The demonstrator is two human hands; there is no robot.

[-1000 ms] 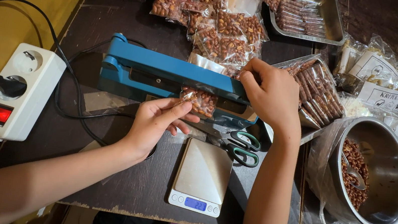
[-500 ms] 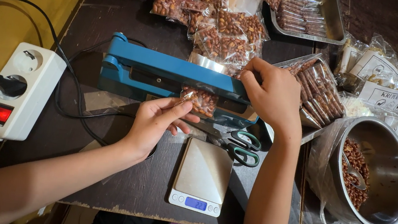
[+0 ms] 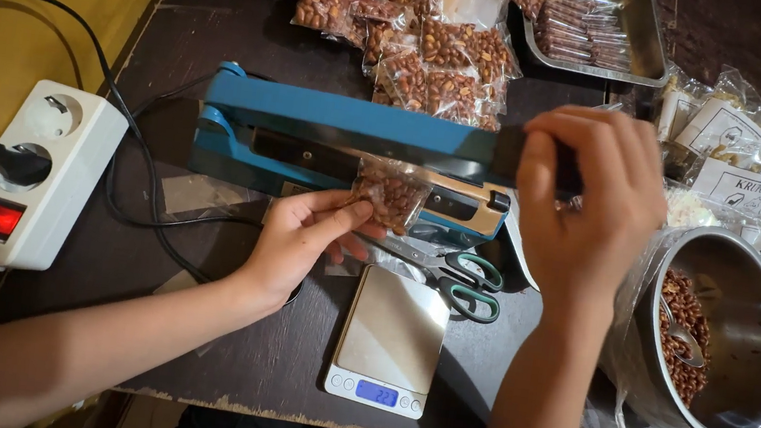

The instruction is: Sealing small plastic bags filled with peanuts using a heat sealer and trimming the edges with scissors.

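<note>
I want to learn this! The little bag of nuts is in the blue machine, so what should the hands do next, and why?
Probably press the blue sealer arm down. The left hand holds the small bag of peanuts with its top edge lying in the open sealer, and the right hand grips the arm's handle end, raised. The bag's top looks unsealed, so closing the arm would likely seal it.

The bare left hand (image 3: 300, 238) reaches forward from the lower left, palm down, thumb and fingers pinched together. The bare right hand (image 3: 586, 196) hangs higher — fingers curled downward in a grip, forearm rising from below.
</note>
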